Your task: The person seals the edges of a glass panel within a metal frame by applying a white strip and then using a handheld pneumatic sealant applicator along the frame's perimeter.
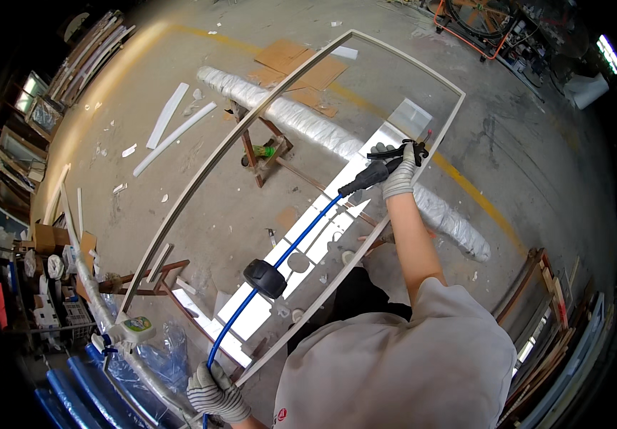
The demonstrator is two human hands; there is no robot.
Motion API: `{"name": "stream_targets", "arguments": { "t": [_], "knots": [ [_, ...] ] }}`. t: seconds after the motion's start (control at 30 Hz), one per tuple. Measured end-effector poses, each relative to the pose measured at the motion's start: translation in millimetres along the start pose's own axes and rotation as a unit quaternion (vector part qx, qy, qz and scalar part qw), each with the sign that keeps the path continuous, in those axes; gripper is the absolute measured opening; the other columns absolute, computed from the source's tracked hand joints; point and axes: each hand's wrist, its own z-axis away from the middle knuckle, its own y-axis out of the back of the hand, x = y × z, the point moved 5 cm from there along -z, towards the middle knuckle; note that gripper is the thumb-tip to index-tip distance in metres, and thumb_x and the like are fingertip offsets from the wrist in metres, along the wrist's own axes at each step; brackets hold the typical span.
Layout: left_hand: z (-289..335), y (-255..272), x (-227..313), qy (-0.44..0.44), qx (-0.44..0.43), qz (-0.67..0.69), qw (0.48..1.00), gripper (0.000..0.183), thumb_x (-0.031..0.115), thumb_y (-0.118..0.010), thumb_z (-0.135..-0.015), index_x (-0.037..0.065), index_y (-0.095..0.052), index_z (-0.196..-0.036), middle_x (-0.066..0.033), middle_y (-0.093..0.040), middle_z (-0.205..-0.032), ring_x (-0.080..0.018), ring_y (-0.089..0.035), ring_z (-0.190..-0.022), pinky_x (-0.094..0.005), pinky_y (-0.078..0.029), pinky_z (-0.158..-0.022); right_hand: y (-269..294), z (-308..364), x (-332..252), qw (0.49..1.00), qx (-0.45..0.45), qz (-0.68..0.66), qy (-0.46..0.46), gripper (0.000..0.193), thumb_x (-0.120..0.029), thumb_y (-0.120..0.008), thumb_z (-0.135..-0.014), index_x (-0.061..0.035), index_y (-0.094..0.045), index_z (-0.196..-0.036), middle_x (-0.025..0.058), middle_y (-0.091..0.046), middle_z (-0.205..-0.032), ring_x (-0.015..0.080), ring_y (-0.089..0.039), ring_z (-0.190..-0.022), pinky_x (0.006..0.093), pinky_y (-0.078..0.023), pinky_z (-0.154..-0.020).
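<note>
One person (394,361) holds one tool (365,178), one blue hose (309,232).

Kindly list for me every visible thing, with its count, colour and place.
Frame: one, pale beige, centre.
Cable: one, blue, between both hands.
Handheld tool: one, black, in right hand.
Cylinder: one, black, on the cable.
Panels: several, white, seen through the frame.
Stands: at least two, brown, below the frame.
Wrapped roll: apparently one, silvery, on the floor.
Cardboard: several pieces, brown, upper centre.
Strips: two, white, floor at left.
Bundles: several, blue, lower left.
Wheel: at least one, dark, top right.
Boards: many, mixed colours, left and right.
Edge clutter: uncountable, mixed colours, dark margins.
Shirt: one, light grey, bottom.
Left hand: one, grey-striped glove, on the cable.
Right hand: one, grey-striped glove, on the tool.
</note>
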Motion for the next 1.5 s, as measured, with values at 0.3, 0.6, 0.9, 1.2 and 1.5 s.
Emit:
{"name": "stream_targets", "arguments": {
  "t": [0.3, 0.6, 0.9, 1.2, 1.5],
  "knots": [
    [-2, 11, 76, 0.135, 0.057, 0.069, 0.987, 0.023, 0.023, -0.069, -0.086, 0.001, -0.063, -0.089, -0.0103, -0.061, -0.073, -0.0265, -0.057, -0.064, -0.0370, -0.044, -0.058, -89, -22, 98, 0.837, -0.286, 0.305, -0.352, 0.043, -0.042, -0.070, -0.081, -0.0025, -0.059, -0.091, 0.0112, -0.063, -0.067, 0.0272, -0.060, -0.050, 0.0399, -0.054, -0.051],
    [-28, -44, 130, 0.170, 0.003, 0.262, 0.950, 0.026, 0.022, -0.066, -0.089, -0.001, -0.059, -0.079, -0.0037, -0.050, -0.060, -0.0119, -0.039, -0.053, -0.0288, -0.034, -0.051, -43, -113, -16, 0.997, 0.035, -0.071, 0.024, 0.045, -0.051, -0.065, -0.082, -0.0120, -0.046, -0.072, 0.0074, -0.052, -0.058, 0.0235, -0.050, -0.046, 0.0396, -0.050, -0.050],
    [-106, -103, 206, -0.026, -0.006, 0.311, 0.950, 0.013, 0.017, -0.066, -0.086, 0.005, -0.063, -0.085, -0.0080, -0.053, -0.057, -0.0261, -0.049, -0.049, -0.0368, -0.035, -0.047, -9, -158, -113, 0.998, 0.049, -0.047, 0.013, 0.037, -0.045, -0.063, -0.087, -0.0150, -0.045, -0.074, 0.0013, -0.048, -0.059, 0.0197, -0.051, -0.046, 0.0385, -0.047, -0.045],
    [-125, -127, 172, 0.193, -0.173, 0.311, 0.914, 0.025, 0.028, -0.065, -0.086, 0.006, -0.064, -0.073, -0.0106, -0.057, -0.057, -0.0248, -0.057, -0.050, -0.0341, -0.043, -0.048, -78, -142, -19, 0.862, -0.298, 0.278, -0.302, 0.039, -0.050, -0.060, -0.087, -0.0125, -0.052, -0.079, 0.0013, -0.052, -0.061, 0.0159, -0.053, -0.051, 0.0256, -0.044, -0.039],
    [-33, -121, 130, 0.396, -0.267, 0.277, 0.834, 0.034, 0.040, -0.061, -0.087, 0.007, -0.068, -0.085, -0.0129, -0.064, -0.068, -0.0278, -0.064, -0.062, -0.0344, -0.050, -0.057, -73, 33, 133, 0.425, -0.416, 0.540, -0.595, 0.039, -0.038, -0.067, -0.085, -0.0069, -0.055, -0.105, 0.0031, -0.055, -0.069, 0.0119, -0.046, -0.046, 0.0283, -0.045, -0.053]
  ]
}}
